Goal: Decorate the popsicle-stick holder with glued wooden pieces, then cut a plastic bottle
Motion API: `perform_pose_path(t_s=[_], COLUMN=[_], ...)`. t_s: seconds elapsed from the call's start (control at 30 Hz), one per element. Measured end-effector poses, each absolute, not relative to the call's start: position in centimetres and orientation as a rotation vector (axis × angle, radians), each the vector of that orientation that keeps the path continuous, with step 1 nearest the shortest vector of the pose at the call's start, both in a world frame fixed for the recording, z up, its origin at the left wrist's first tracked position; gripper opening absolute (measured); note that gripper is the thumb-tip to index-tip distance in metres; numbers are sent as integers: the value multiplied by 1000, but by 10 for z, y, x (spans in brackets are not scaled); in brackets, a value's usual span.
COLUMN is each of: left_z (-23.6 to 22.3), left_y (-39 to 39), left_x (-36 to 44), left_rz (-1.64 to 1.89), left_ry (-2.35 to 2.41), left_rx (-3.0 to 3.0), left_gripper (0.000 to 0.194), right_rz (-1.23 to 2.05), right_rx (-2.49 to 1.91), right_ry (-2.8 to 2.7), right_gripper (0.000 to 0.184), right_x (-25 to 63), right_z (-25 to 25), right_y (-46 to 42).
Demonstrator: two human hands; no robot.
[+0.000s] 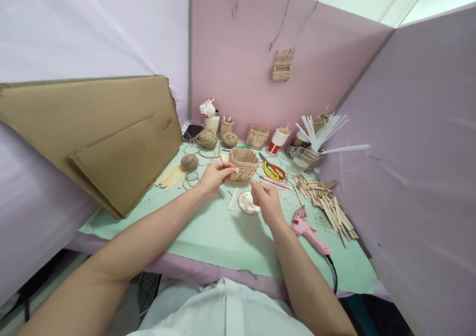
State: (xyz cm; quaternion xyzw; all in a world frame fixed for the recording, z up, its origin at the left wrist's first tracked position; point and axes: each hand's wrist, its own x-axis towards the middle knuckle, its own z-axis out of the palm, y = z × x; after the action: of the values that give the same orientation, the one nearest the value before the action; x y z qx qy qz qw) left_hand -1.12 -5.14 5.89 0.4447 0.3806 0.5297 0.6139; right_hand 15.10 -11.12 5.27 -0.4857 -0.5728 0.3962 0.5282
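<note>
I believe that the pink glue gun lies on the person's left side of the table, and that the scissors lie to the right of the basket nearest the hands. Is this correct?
Not quite: the head view shows the pink glue gun on the person's right side of the table. The scissors do lie to the right of the basket.

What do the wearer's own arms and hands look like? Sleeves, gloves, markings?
Left hand and right hand: no gloves, no rings or nail polish discernible. Forearms: bare, no sleeves in frame, no watch, bracelet, cable or markings visible. Below them, a plain white top with a vertical front placket.
</note>
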Motion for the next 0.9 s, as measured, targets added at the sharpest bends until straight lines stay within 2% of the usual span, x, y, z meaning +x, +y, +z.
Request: perform_pose_path(t_s=[0.1,0.57,0.9], left_z=[57,51,52], left_y=[-52,-53,-53], left_x=[-10,-9,-13], left_rz=[1258,1237,1178], left_ry=[889,896,998], left_rx=[1080,1144,1424], left_gripper=[29,29,18], right_rz=[788,793,724], right_rx=[-1191,-1209,-1291], right_ry=[-1408,-1376,-1480], right_gripper=[21,26,24], right_x=[142,132,137], right_z=[61,51,44], right_y=[-98,-76,-77])
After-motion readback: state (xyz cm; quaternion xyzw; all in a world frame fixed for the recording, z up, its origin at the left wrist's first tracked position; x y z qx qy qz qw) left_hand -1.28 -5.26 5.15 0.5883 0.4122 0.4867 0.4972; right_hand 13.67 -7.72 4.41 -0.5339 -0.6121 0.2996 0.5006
